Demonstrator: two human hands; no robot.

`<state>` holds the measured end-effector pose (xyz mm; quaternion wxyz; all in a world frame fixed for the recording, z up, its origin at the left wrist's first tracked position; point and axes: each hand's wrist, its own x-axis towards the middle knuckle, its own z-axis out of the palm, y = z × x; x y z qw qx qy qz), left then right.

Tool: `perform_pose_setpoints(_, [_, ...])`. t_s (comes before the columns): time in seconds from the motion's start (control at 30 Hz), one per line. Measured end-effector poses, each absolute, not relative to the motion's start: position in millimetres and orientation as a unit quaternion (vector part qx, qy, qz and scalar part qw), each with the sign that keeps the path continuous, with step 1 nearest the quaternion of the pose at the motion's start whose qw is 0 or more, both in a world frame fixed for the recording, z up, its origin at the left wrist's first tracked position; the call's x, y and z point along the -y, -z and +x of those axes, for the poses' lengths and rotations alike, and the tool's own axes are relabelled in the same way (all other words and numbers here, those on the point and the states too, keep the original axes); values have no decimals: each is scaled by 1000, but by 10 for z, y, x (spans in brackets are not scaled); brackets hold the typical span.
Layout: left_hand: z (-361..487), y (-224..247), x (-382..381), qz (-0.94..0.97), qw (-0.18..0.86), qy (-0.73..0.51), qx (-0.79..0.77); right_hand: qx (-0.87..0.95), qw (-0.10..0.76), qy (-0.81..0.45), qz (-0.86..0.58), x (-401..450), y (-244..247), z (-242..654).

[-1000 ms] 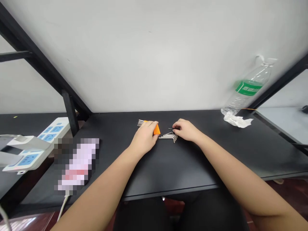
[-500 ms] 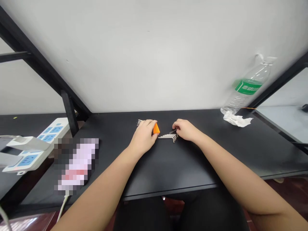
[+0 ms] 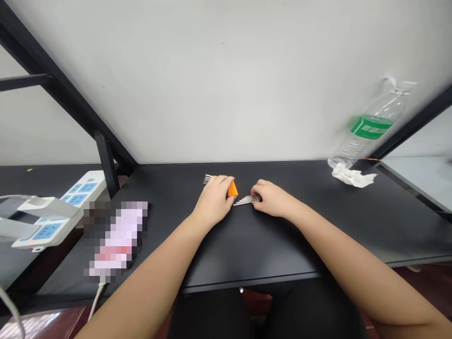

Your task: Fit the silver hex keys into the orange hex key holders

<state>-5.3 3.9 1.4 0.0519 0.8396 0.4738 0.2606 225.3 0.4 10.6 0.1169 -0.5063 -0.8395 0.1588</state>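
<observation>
My left hand [image 3: 213, 200] is closed around an orange holder [image 3: 233, 189], whose right end shows past the fingers. Several thin metal tips [image 3: 207, 179] stick out at the far left side of that hand. To the right, a row of silver hex keys [image 3: 244, 201] lies on the black tabletop, the straight ends pointing left. My right hand [image 3: 270, 197] has its fingers closed over the bent ends of these keys, which are partly hidden. A small gap separates the two hands.
A clear bottle [image 3: 372, 127] with a green label leans against the wall at the right, a crumpled tissue [image 3: 353, 176] beside it. At the left lie a blurred phone-like object [image 3: 122, 235] with a cable and a white power strip [image 3: 67, 207]. Black frame bars [image 3: 106, 162] flank the table.
My right hand has come down onto the bent ends of the hex keys, covering them; the keys look bunched closer together. My left hand still holds the orange holder. The view shifted slightly.
</observation>
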Motion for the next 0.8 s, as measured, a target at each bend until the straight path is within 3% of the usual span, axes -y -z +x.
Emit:
perform_pose_setpoints(0.37, [-76,12,-57,832,73,-233,-499,841,110,-74,-524,-46,-163,2304])
perform_pose_setpoints(0.53, [-65,7,-51,812,111,-232,-524,865,49,-36,-498,20,-163,2234])
perform_pose_setpoints(0.8, [-31,-56,-30,785,156,-223,-556,867,36,-21,-496,35,-164,2233])
